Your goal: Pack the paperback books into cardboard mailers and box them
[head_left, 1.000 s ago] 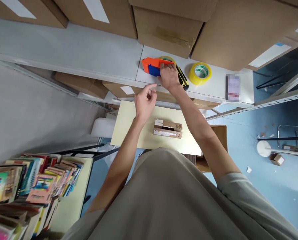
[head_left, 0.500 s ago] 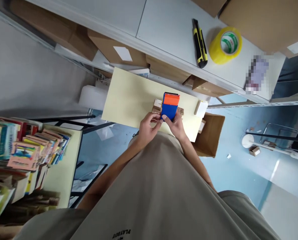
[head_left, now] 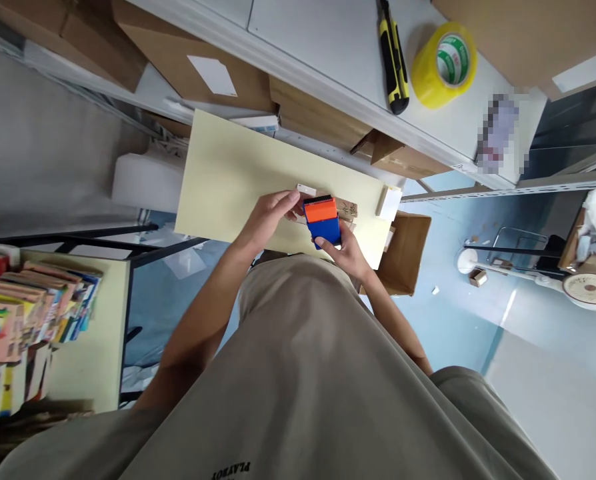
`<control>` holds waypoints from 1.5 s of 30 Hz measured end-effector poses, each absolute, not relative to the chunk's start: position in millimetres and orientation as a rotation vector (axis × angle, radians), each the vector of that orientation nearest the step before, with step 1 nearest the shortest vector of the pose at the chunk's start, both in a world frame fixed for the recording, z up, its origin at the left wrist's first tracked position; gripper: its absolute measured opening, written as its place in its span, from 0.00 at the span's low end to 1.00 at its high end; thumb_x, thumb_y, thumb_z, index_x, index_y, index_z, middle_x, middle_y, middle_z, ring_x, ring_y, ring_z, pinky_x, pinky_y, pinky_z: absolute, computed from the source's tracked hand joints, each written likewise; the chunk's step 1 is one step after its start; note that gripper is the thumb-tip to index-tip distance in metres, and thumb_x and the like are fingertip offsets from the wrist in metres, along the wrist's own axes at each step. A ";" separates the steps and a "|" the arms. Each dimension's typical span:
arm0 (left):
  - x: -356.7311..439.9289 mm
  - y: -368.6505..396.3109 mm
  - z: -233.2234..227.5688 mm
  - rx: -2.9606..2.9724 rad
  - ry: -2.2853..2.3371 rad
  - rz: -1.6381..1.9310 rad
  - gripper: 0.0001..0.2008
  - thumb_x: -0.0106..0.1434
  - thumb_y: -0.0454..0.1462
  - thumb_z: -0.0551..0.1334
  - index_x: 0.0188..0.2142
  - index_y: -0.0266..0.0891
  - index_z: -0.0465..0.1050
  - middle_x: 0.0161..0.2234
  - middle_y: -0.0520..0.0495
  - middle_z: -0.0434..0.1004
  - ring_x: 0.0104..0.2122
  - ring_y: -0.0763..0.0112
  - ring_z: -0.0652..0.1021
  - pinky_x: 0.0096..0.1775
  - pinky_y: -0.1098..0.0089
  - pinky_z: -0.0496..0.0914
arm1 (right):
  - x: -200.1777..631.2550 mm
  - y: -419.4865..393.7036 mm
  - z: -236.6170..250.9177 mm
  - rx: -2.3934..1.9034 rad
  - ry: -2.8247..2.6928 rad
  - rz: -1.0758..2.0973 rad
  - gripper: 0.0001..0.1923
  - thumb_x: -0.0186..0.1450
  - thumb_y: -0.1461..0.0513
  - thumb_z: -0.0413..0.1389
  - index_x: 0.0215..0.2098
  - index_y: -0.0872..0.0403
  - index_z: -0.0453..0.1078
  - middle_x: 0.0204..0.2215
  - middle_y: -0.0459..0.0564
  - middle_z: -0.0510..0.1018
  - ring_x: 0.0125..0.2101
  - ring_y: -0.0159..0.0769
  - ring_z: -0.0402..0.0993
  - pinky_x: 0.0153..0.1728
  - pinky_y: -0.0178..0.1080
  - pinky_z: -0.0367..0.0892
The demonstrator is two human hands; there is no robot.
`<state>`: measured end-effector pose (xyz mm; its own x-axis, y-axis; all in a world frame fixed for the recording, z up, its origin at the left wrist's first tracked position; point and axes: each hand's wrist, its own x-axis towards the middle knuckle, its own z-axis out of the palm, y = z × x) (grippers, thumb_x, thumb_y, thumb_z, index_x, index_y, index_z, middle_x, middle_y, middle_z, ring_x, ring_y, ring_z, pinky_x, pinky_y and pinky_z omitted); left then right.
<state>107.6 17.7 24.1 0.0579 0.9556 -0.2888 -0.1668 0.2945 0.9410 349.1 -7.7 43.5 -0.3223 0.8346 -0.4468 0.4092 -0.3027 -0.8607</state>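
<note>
In the head view, my right hand (head_left: 347, 250) grips the lower part of a small blue-and-orange notepad (head_left: 323, 220), thumb across its blue front. A black, toothed strip that looks like a spiral binding runs along its top edge. My left hand (head_left: 269, 217) is off to the notepad's left, fingers stretched out and holding nothing that I can see. Its fingertips are close to a small white box (head_left: 306, 190) on the pale yellow table (head_left: 228, 167); whether they touch it I cannot tell. Partly behind the notepad lies a brown cardboard piece (head_left: 347, 210) with dark writing.
A white box (head_left: 389, 202) stands at the table's right end, above an open carton (head_left: 408, 253). The shelf (head_left: 328, 53) ahead carries a box cutter (head_left: 394, 63) and a yellow tape roll (head_left: 444, 65). Books (head_left: 43, 307) are piled at the left.
My left hand has come off the notepad and moved left. The notepad, now in my right hand alone, has tilted to the left. The whole view has shifted.
</note>
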 end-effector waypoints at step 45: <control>129.3 23.0 -187.0 0.122 1.309 1.156 0.22 0.64 0.54 0.82 0.36 0.43 0.78 0.33 0.49 0.82 0.30 0.70 0.80 0.30 0.72 0.73 | 223.6 130.2 159.6 -2.472 -2.875 1.213 0.34 0.74 0.32 0.62 0.41 0.55 0.83 0.28 0.58 0.86 0.36 0.52 0.86 0.42 0.48 0.75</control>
<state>129.3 23.0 -187.0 -0.1733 0.7111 -0.6814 -0.5881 0.4803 0.6508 223.6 130.2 159.6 -0.0248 0.5214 -0.8530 0.9748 0.2020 0.0951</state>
